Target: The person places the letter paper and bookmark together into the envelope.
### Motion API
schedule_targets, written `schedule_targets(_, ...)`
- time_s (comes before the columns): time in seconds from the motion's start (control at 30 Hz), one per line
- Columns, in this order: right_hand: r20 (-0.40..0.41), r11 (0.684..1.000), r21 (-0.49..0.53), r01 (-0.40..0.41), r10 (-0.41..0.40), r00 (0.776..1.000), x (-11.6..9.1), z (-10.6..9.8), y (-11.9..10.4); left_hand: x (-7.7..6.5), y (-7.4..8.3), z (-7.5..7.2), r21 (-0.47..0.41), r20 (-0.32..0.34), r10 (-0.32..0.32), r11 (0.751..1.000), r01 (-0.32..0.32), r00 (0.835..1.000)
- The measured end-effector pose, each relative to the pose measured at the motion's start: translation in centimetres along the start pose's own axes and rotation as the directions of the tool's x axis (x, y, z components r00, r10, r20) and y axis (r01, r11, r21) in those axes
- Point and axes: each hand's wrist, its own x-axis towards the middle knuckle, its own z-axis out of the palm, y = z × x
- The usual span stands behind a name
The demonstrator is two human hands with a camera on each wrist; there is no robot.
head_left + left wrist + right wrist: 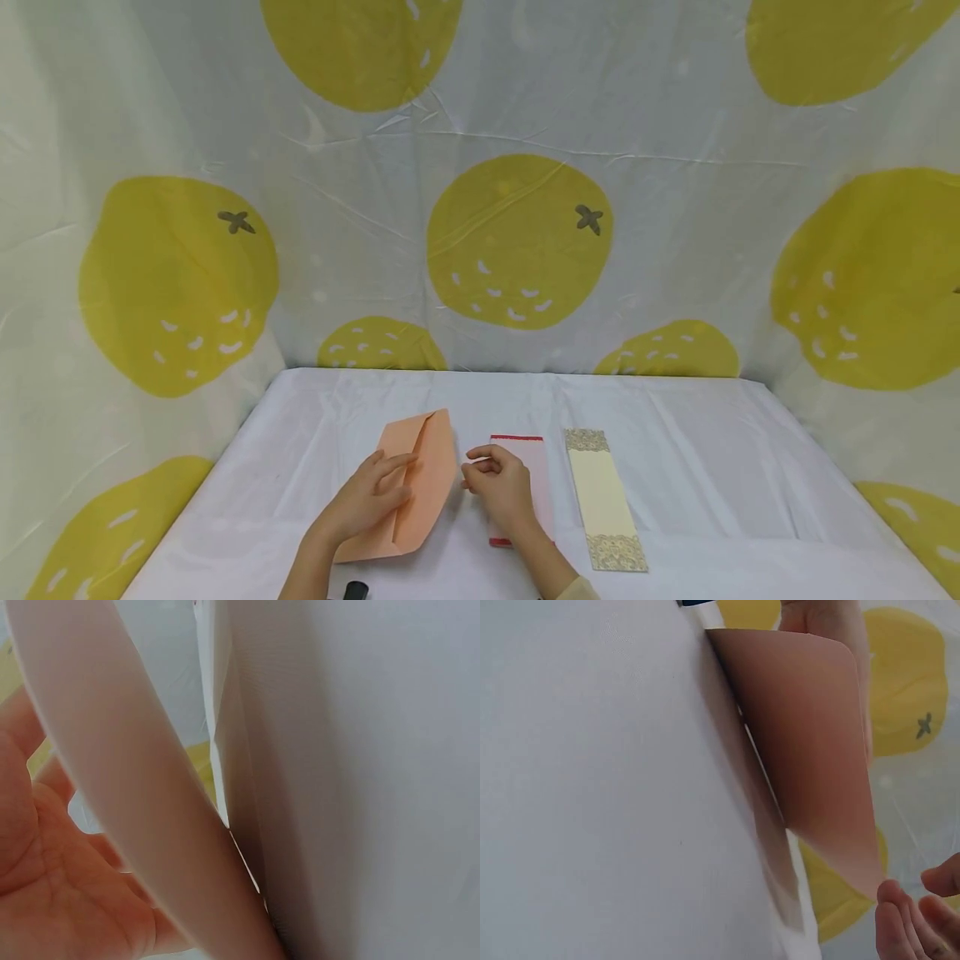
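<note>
A peach paper envelope (403,433) lies on the white table, its long flap (438,462) lifted on the right side. My left hand (367,493) rests on the envelope with fingers spread toward the flap fold. In the left wrist view the palm (71,892) shows behind the peach paper. My right hand (501,487) is just right of the flap, fingers bent loosely. The right wrist view has its fingertips (890,891) right at the flap's pointed corner, with the flap (802,727) standing up off the table.
Under the right forearm lies a pale pink paper strip (537,496) with red ends. Further right is a cream strip (602,492) with lacy gold ends. A black round-topped object (356,590) pokes in at the front edge. Lemon-print cloth (517,350) hangs behind the table.
</note>
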Motion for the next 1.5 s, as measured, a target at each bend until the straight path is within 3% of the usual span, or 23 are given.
schedule_targets(0.2, -0.010, 0.997, -0.083, -0.012, 0.011, 1.000, -0.1, -1.5, -0.2, -0.3, -0.2, -0.1, 0.014, 0.013, -0.036, 0.999, 0.036, 0.999)
schedule_targets(0.43, -0.015, 0.986, -0.165, -0.030, 0.028, 1.000, 0.0, -3.5, 0.5, -0.3, -0.2, -0.2, 0.026, 0.010, -0.023, 0.999, 0.022, 1.000)
schedule_targets(0.77, -0.129, 0.940, -0.335, -0.064, 0.021, 0.991, 0.0, -6.4, 1.1, -0.5, 0.2, -0.4, 0.036, 0.031, -0.041, 0.999, 0.040, 0.999)
schedule_targets(0.97, -0.191, 0.922, -0.365, -0.128, 0.060, 0.980, -0.1, -7.3, 1.4, -0.7, 0.5, -0.5, 0.046, 0.035, -0.058, 0.997, 0.056, 0.998)
schedule_targets(1.3, -0.256, 0.903, -0.405, -0.147, 0.043, 0.966, -0.2, -8.6, 2.2, -0.6, 0.6, -0.2, 0.033, 0.040, -0.035, 0.999, 0.033, 0.999)
schedule_targets(1.5, -0.265, 0.871, -0.458, -0.175, 0.054, 0.963, -0.3, -9.2, 2.2, -0.5, 0.7, 0.0, 0.027, 0.044, -0.032, 0.999, 0.031, 0.999)
